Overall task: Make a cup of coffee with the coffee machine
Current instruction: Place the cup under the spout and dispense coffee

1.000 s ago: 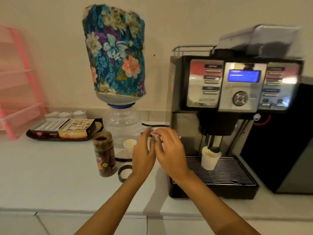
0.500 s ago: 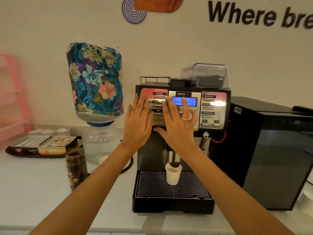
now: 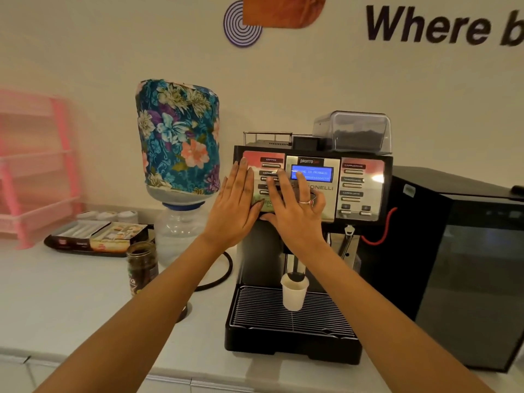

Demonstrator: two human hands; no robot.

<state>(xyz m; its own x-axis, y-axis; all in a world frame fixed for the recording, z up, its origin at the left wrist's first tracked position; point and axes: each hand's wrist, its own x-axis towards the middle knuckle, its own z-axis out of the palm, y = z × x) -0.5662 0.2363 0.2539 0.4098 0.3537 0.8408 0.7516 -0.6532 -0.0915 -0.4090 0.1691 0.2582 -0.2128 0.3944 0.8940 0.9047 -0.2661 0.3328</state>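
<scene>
The black and silver coffee machine (image 3: 365, 191) stands on the counter with its blue display (image 3: 317, 173) lit. A small white paper cup (image 3: 294, 293) sits on the drip grate (image 3: 261, 310) right under the spout. My left hand (image 3: 236, 205) is flat with straight fingers against the left side of the button panel. With fingers spread, my right hand (image 3: 295, 205), a ring on one finger, lies over the left buttons and the lower edge of the display. Which button a fingertip touches is hidden.
A water bottle in a floral cover (image 3: 178, 137) stands left of the machine. A dark coffee jar (image 3: 141, 266) and a tray of sachets (image 3: 96, 236) sit on the counter. A pink rack (image 3: 34, 165) is at far left, a black appliance (image 3: 465, 268) at right.
Both hands rose from in front of the machine's base to its button panel a second ago. Since half a second ago they stay flat there; the view has drawn closer.
</scene>
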